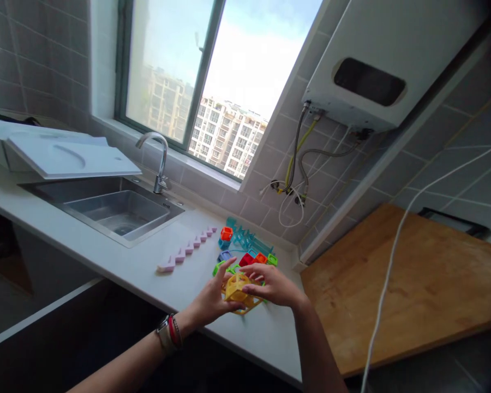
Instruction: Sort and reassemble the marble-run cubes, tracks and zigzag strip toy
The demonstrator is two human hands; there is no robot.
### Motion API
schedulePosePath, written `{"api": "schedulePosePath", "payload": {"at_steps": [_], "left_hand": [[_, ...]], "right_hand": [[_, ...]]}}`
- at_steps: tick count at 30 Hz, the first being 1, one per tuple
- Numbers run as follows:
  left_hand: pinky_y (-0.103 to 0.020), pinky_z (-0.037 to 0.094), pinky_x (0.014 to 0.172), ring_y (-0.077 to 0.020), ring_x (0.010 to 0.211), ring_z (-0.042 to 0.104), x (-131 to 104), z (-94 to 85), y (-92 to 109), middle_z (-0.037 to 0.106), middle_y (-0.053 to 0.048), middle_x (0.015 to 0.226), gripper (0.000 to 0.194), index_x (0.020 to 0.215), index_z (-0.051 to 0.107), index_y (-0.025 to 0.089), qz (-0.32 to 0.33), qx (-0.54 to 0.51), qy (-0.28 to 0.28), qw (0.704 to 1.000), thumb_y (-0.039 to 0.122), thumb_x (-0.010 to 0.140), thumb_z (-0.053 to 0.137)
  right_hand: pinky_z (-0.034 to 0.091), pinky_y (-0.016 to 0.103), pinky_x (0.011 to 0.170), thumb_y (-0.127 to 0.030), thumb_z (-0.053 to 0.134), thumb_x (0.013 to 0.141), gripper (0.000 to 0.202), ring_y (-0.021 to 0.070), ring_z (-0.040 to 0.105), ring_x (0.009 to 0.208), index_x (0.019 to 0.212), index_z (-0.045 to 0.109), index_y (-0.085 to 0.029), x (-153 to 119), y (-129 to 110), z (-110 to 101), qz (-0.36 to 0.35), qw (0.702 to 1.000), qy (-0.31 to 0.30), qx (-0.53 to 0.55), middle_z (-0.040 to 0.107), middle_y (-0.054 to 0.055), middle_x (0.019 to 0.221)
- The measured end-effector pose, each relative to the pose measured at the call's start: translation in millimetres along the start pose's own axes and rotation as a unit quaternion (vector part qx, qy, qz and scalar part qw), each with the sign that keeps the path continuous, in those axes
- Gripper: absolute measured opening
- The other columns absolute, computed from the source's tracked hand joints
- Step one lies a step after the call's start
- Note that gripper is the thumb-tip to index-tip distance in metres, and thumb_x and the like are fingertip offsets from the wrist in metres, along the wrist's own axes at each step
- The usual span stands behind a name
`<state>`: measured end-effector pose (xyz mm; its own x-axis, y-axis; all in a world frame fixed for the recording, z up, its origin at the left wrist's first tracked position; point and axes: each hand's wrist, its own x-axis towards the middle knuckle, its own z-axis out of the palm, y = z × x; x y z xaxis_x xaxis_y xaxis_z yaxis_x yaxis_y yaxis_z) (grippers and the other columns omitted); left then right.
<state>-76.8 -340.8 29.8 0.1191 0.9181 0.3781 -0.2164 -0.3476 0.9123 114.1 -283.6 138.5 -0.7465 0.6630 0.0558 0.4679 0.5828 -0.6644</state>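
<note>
Left hand (210, 299): part open, thumb and fingers around yellow piece (236, 287).
Right hand (272, 285): fingers bent, holding its right side.
Worktop (268, 335): under yellow piece; handling judged unfinished, not yet released.
Coloured blocks (247, 260): just beyond yellow piece; joined or loose, cannot tell.
Lavender row (188, 249): left of yellow piece, seemingly laid out.
Teal lattice (245, 238): beyond yellow piece, untouched.
</note>
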Motion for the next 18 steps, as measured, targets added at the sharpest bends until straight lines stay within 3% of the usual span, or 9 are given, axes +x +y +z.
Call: {"api": "schedulePosePath", "payload": {"at_steps": [4, 6, 9, 11, 12, 14, 18], "left_hand": [[-0.042, 0.059, 0.084, -0.0268, 0.096, 0.073, 36, 4.2, -3, 0.068, -0.012, 0.12, 0.101, 0.156, 0.014, 0.031, -0.002, -0.055, -0.018, 0.998, 0.03, 0.079, 0.08], [-0.045, 0.058, 0.089, -0.026, 0.1, 0.071, 53, 2.5, -6, 0.066, -0.012, 0.124, 0.1, 0.156, 0.01, 0.032, 0.019, -0.013, -0.009, 1.0, 0.031, 0.082, 0.078], [-0.051, 0.05, 0.102, -0.0288, 0.123, 0.06, 69, -2.8, -15, 0.054, -0.015, 0.142, 0.09, 0.155, 0.015, 0.031, 0.075, 0.131, 0.032, 0.988, 0.032, 0.086, 0.073], [-0.051, 0.047, 0.105, -0.0291, 0.132, 0.053, 72, -5.7, -25, 0.049, -0.016, 0.148, 0.076, 0.153, 0.022, 0.03, 0.111, 0.209, 0.043, 0.971, 0.029, 0.091, 0.066], [-0.049, 0.048, 0.105, -0.0282, 0.132, 0.053, 70, -6.4, -30, 0.051, -0.015, 0.146, 0.068, 0.151, 0.026, 0.029, 0.128, 0.236, 0.033, 0.963, 0.027, 0.093, 0.062], [-0.044, 0.05, 0.102, -0.0256, 0.124, 0.059, 66, -5.9, -39, 0.06, -0.013, 0.135, 0.054, 0.143, 0.037, 0.026, 0.164, 0.274, -0.014, 0.948, 0.021, 0.094, 0.058], [-0.038, 0.052, 0.095, -0.0224, 0.104, 0.065, 60, 1.0, -48, 0.07, -0.008, 0.11, 0.036, 0.124, 0.052, 0.023, 0.258, 0.306, -0.193, 0.896, 0.014, 0.089, 0.056]], "right_hand": [[0.055, 0.039, 0.093, -0.042, 0.082, 0.077, 0.058, 0.0268, 0.068, 0.105, 0.13, 0.066, -0.025, 27, -1, -31, -0.028, 0.998, -0.04, -0.042, 0.072, 0.007, 0.116], [0.053, 0.038, 0.095, -0.039, 0.083, 0.076, 0.057, 0.0258, 0.068, 0.106, 0.128, 0.067, -0.022, 38, 7, -55, -0.029, 0.997, -0.033, -0.069, 0.073, 0.008, 0.116], [0.053, 0.036, 0.096, -0.032, 0.078, 0.081, 0.051, 0.0231, 0.068, 0.106, 0.129, 0.065, -0.022, 49, 41, -103, -0.004, 0.992, 0.067, -0.108, 0.071, 0.008, 0.122], [0.054, 0.036, 0.094, -0.027, 0.077, 0.079, 0.052, 0.0229, 0.069, 0.105, 0.128, 0.063, -0.022, 53, 79, -134, 0.055, 0.973, 0.153, -0.163, 0.071, 0.008, 0.12], [0.055, 0.035, 0.092, -0.023, 0.078, 0.076, 0.052, 0.0228, 0.069, 0.103, 0.125, 0.064, -0.022, 55, 101, -146, 0.09, 0.963, 0.166, -0.194, 0.072, 0.008, 0.117], [0.055, 0.033, 0.089, -0.016, 0.08, 0.069, 0.05, 0.0225, 0.071, 0.098, 0.117, 0.068, -0.021, 57, 144, -163, 0.164, 0.943, 0.137, -0.254, 0.075, 0.007, 0.111], [0.054, 0.034, 0.089, -0.015, 0.079, 0.069, 0.047, 0.0247, 0.072, 0.098, 0.114, 0.07, -0.021, 56, 211, -172, 0.226, 0.915, 0.123, -0.31, 0.076, 0.007, 0.109]]}}
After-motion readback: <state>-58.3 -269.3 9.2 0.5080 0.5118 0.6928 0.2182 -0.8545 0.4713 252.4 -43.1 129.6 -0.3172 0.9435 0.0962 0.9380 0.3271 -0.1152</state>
